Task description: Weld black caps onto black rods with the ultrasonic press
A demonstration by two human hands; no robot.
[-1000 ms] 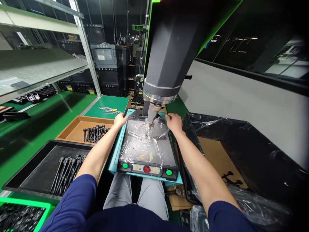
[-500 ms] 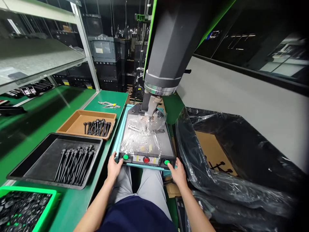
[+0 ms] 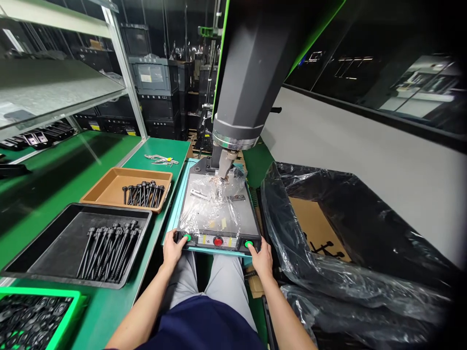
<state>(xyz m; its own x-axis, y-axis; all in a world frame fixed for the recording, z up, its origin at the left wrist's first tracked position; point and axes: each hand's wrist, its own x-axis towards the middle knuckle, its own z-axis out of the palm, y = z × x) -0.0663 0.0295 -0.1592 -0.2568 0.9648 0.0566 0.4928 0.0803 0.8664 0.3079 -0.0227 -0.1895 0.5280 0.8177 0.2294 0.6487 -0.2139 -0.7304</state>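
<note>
In front of me stands a machine with a flat grey base plate (image 3: 193, 209), covered with clear plastic film (image 3: 228, 218). Over it hangs the machine's thick dark head (image 3: 239, 92), its metal tip (image 3: 225, 165) reaching down to the film. My left hand (image 3: 172, 248) grips the base's front left corner, with the thumb on a green button (image 3: 187, 237). At the front right corner my right hand (image 3: 262, 255) grips likewise, its thumb on the other green button (image 3: 248, 244). A red button (image 3: 218, 241) sits between them, touched by neither hand. Fingers under the corners are partly hidden.
Left on the green table are a brown tray (image 3: 97, 189) and a black tray (image 3: 47, 253), both holding black stemmed parts, and a green bin (image 3: 69, 311) of black round parts. Pliers (image 3: 160, 159) lie behind. A plastic-lined box (image 3: 273, 209) stands right.
My left thumb has moved from beside the left green button onto it. The right thumb stays at its button. The whole view has shifted slightly.
</note>
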